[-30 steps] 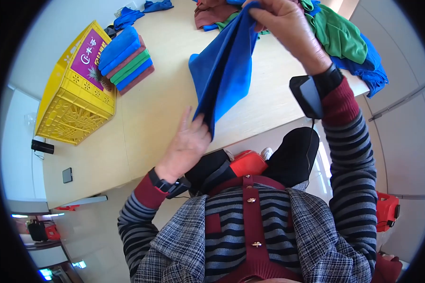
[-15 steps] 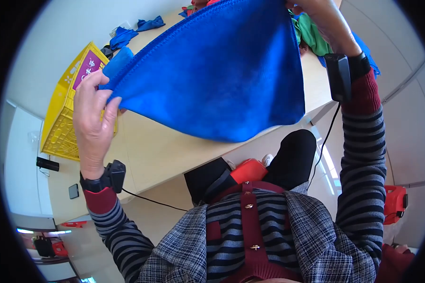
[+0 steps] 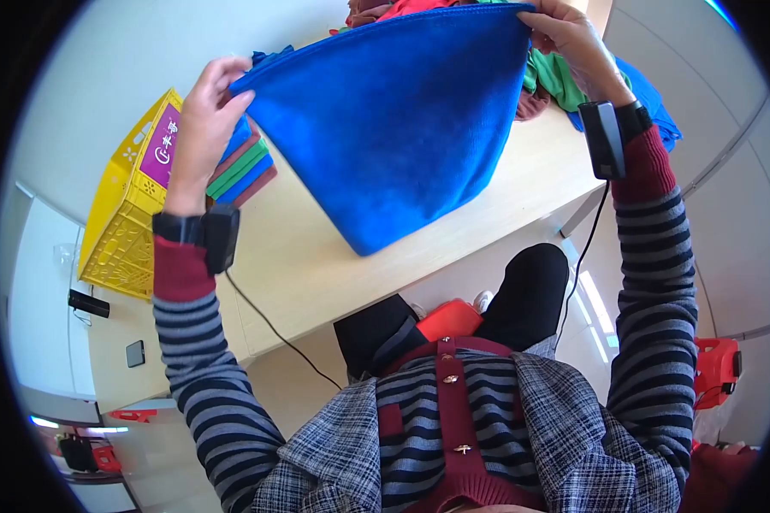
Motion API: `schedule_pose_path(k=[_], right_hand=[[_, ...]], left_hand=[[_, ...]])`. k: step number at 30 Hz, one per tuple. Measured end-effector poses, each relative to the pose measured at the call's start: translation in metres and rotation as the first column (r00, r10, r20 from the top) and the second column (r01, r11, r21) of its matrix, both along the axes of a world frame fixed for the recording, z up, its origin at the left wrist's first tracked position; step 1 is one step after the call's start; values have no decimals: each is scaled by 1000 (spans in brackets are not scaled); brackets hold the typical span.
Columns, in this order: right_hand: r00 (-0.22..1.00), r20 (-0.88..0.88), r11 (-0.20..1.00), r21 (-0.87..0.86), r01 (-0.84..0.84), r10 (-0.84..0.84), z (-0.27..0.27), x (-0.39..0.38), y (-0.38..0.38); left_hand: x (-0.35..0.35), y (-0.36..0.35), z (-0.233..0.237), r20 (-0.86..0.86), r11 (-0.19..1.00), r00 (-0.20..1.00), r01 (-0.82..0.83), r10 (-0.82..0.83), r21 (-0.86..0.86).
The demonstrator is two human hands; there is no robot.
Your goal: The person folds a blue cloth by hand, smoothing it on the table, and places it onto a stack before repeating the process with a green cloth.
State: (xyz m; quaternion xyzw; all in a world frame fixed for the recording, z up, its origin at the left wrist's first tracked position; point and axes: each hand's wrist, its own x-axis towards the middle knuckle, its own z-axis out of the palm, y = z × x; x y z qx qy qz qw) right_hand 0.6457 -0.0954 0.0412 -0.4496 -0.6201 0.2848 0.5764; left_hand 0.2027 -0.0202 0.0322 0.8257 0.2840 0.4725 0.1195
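Observation:
A blue cloth hangs spread out above the table, held up by its two far corners. My left hand pinches the left corner between thumb and fingers. At the right corner, my right hand grips the edge, its fingertips partly hidden by the cloth. The stitched upper edge runs nearly straight between both hands, and the lower part drapes toward me. Just beyond my left wrist lies a stack of folded cloths in blue, green and brown, partly covered by my hand and forearm.
A yellow plastic crate with a purple label stands at the left. Loose red, brown, green and blue cloths are heaped at the back and right of the table. A phone and a small black device lie on the left.
My left hand has moved away from me and to the right, raising the cloth's left corner. The upper edge is now more level, and the folded stack has come into view.

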Motion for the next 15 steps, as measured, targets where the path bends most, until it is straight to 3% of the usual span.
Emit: schedule_pose_path(k=[4,7,9,11,15], right_hand=[[994,-40,979,172,110,-104,5,9,-4],[996,-52,899,430,82,-66,16,-23,-44],[960,224,882,470,43,-166,-4,-19,-68],[896,401,881,472,-22,-192,-41,-83,-92],[880,463,947,221,-232,107,-155,-188,-93]], left_hand=[[26,40,5,-32,990,995,-91,95,112],[25,62,-3,-47,979,986,-152,159,136],[15,71,-18,-6,970,978,-206,208,133],[-5,88,-47,-9,966,972,-230,233,118],[-76,119,-166,-467,926,800,-344,377,158]])
